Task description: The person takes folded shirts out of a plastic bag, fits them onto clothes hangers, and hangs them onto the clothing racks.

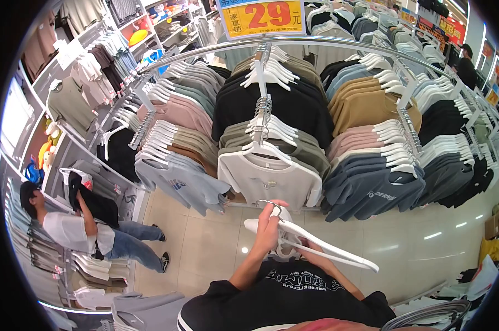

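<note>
White hangers are in front of my body, low in the head view, slanting down to the right. My left hand is closed around them near their metal hooks. Behind the hangers is my right hand, close to their middle; its fingers are mostly hidden. Something pale, perhaps cloth, lies between my hands, too unclear to name. Just beyond my left hand, a light grey shirt hangs at the front of the middle rack.
Racks of shirts stand ahead, with dark blue-grey shirts at front right and light blue ones at front left. A price sign tops the rail. At left, a person holds a black garment. The floor is tiled.
</note>
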Available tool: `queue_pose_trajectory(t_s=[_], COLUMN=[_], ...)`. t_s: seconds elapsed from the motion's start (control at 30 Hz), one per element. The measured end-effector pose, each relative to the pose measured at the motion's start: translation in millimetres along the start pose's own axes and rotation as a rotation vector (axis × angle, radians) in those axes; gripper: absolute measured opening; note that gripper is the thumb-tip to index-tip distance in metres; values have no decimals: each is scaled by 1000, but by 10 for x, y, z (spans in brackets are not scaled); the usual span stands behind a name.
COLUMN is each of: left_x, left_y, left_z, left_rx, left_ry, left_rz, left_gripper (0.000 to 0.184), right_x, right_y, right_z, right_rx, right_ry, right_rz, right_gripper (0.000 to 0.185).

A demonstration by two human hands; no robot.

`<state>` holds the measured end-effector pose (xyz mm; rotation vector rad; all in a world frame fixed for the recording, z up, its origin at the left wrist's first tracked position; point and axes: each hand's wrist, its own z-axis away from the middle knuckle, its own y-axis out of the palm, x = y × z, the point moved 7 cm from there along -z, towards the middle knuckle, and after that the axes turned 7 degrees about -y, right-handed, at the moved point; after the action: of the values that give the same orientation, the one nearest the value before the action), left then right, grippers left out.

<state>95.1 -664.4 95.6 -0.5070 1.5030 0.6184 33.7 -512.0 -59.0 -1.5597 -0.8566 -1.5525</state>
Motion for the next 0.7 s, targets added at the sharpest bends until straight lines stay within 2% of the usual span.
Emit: queue_pose_trajectory(t_s=[0.13,0.23,0.47,0.57,0.7], left_x=[46,120,86,93,224], left_y=[-70,-96,59,77,-42], left_z=[-13,-15,-20,-43,-128], left_rx=[-17,1,114,143,214], left_ry=[34,-5,-5,-18,-106], left_rz=[-8,4,-41,-40,4], left_gripper=[34,34,35,36,35], right_x=[55,-100,161,69,-151], right_y=[-202,-318,-290,-400,-946], right_z=[-12,-52,-140,-156,-34], right_rx=[-230,-256,-436,-439,-598], right_ry=[-28,2,-177,-181,-188], right_rz=[166,231,456,479,415], right_gripper=[35,38,32,32,29])
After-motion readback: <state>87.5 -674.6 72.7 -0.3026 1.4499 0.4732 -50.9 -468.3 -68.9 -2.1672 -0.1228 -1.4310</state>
